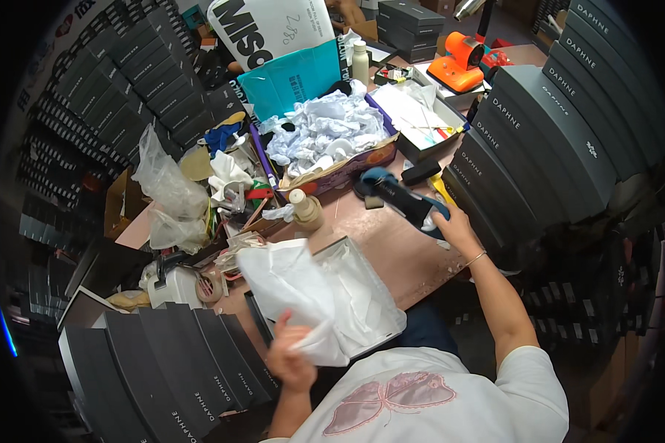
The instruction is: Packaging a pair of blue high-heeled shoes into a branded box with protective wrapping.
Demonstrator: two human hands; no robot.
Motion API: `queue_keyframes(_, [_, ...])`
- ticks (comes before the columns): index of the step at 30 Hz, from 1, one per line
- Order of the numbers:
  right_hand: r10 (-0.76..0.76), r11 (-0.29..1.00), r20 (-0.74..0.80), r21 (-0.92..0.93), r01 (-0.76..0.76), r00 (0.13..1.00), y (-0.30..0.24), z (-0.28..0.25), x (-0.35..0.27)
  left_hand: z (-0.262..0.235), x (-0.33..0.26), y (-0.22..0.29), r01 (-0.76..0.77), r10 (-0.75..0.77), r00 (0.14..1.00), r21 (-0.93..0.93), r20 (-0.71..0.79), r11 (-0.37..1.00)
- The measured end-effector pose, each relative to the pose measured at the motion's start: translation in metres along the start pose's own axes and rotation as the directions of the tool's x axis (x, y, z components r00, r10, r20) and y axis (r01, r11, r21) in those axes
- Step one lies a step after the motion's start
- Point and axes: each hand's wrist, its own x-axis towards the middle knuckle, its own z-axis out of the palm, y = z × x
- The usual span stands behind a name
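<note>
Nearest me, the left hand (292,358) comes up from the lower edge, wrist raised, and it's blurred. Its fingers are bunched at the lower end of a white sheet (288,284), one digit pointing up; I can't tell how tight that hold is. The sheet hangs over the left part of an open box (380,280), and I see more white paper lining the inside. Grey boxes (162,369) stand packed close by, left of that hand.

Across on my right, the arm stretches forward and the right hand (457,230) is out over the table (362,230), a thin bracelet (475,258) at the wrist. Its fingers are curled round the near end of a dark shoe (403,196). The shoe points away to the left, beyond the open box and well apart from it. More grey boxes (561,140) tower just beside.

Farther up I have a capped bottle (307,214), and behind it a purple-edged bin (380,111) heaped with crumpled paper (332,122). Left of the bin, a clear bag (171,181) slumps among clutter. Beyond, to the right, a dark tray (425,150) holds white paper, and an orange device (458,70) stands past it.
</note>
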Motion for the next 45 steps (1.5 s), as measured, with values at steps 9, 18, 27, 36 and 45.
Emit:
queue_keyframes(9, [-0.3, 0.941, 0.321, -0.057, 0.335, 0.898, -0.087, -0.051, -0.02, 0.057, -0.051, -0.128, 0.54, -0.534, 0.732, 0.117, 0.423, 0.833])
queue_keyframes(18, [-0.75, 0.363, 0.635, 0.16, 0.918, 0.186, -0.183, 0.046, -0.107, 0.013, -0.044, -0.022, 0.888, -0.444, 0.135, -0.307, 0.886, -0.343])
queue_keyframes(27, [-0.66, 0.605, 0.541, -0.031, 0.796, 0.522, -0.149, 0.115, -0.175, 0.0, -0.107, -0.043, 0.706, -0.788, 0.264, -0.668, 0.556, -0.235])
queue_keyframes(36, [-0.463, 0.872, 0.438, 0.068, 0.486, 0.77, -0.109, 0.129, -0.152, 0.067, -0.068, -0.038, 0.674, -0.912, 0.185, -0.723, 0.365, -0.153])
queue_keyframes(45, [-0.538, 0.839, 0.389, 0.162, 0.519, 0.748, -0.093, 0.145, -0.128, 0.09, -0.037, -0.037, 0.68, -0.981, 0.119, -0.732, 0.153, -0.031])
